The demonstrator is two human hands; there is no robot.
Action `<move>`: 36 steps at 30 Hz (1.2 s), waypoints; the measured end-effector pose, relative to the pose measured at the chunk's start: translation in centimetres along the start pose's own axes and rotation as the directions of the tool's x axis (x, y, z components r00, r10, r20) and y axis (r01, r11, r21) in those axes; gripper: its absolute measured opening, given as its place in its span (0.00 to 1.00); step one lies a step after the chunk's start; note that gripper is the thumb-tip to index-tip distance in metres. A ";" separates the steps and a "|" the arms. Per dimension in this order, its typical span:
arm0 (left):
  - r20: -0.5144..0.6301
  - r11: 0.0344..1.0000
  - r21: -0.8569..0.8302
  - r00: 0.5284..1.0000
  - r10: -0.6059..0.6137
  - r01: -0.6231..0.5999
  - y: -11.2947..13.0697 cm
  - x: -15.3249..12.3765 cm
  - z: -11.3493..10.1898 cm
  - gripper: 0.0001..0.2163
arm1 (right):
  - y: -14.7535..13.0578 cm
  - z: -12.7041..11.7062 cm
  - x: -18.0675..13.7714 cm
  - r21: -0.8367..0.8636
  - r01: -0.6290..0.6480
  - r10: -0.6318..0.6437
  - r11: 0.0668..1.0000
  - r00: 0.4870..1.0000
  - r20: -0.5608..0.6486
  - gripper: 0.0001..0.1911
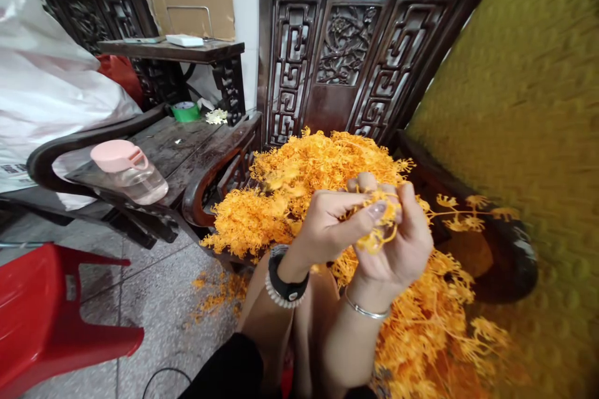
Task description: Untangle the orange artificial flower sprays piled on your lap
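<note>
Between left grip (327,227) and right grip (403,250) — pinched — sits orange foliage (373,242).

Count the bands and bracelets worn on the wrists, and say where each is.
3 visible: a black band and a pale bracelet on the wrist of the left hand, and a silver bangle below the right hand. Others may be hidden.

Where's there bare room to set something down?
Dark wood between the pink-lidded bottle and the white cluster; floor between the red stool and the scattered orange sprigs. Crowded: the carved chair under the orange heap.
</note>
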State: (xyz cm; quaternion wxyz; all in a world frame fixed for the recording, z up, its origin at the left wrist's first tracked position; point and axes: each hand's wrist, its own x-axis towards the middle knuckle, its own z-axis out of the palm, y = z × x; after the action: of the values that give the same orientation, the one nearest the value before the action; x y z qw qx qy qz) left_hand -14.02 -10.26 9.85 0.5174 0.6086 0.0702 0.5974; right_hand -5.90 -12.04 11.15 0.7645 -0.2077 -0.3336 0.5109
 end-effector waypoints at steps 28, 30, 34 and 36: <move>0.042 0.980 -0.191 0.997 0.066 -0.057 1.6 -0.4 2.1 0.20 | -0.5 3.0 -2.3 0.304 0.238 -0.220 0.923 0.971 -0.092 0.27; 0.034 0.976 -0.205 0.997 0.075 -0.066 1.6 -0.4 2.4 0.20 | -0.8 3.1 -2.4 0.292 0.225 -0.192 0.930 0.972 -0.136 0.28; 0.026 0.984 -0.175 0.999 0.039 -0.034 1.8 -0.5 2.3 0.21 | -0.9 3.3 -2.4 0.304 0.179 -0.137 0.936 0.978 -0.155 0.29; -0.001 0.984 -0.177 1.000 -0.001 0.001 1.9 -0.6 2.2 0.22 | -0.6 3.4 -2.3 0.310 0.137 -0.096 0.941 0.985 -0.143 0.28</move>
State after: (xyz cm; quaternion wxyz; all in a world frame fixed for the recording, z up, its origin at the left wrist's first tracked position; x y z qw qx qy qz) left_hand -13.45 -12.78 11.37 0.5697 0.5600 0.0174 0.6013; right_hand -8.53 -14.52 13.20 0.8364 -0.0933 -0.2096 0.4978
